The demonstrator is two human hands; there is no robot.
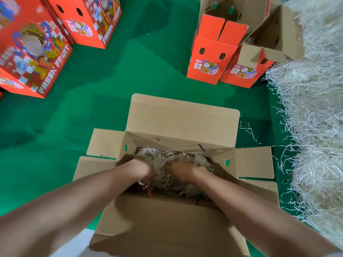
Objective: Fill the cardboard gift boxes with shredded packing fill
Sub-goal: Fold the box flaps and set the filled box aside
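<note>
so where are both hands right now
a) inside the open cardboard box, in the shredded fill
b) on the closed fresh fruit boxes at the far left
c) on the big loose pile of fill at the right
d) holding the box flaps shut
a: the left hand and right hand both reach down into the open cardboard box, among the shredded fill in it, its flaps spread open.
</note>
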